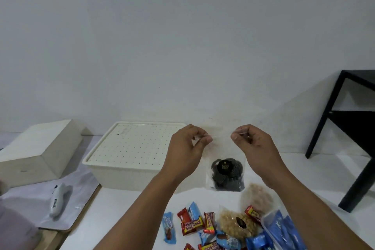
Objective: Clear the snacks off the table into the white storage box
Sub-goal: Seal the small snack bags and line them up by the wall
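Note:
Both hands hold up a clear plastic bag of dark round snacks (226, 174) by its top corners, above the white table (125, 217). My left hand (185, 148) pinches the bag's left corner and my right hand (251, 144) pinches the right one. The dark contents hang at the bag's bottom, just right of the white storage box (129, 158), whose perforated lid is shut. Near the table's front lie several small wrapped chocolate bars (191, 224), two bags of pale nuts (237, 223) and a bag of blue packets (284, 229).
A cream rectangular box (38, 152) stands left of the storage box. A white handheld device (58, 201) lies on a silvery pouch at the left. A black shelf frame (349, 119) stands at the right on the floor. A plain wall rises behind.

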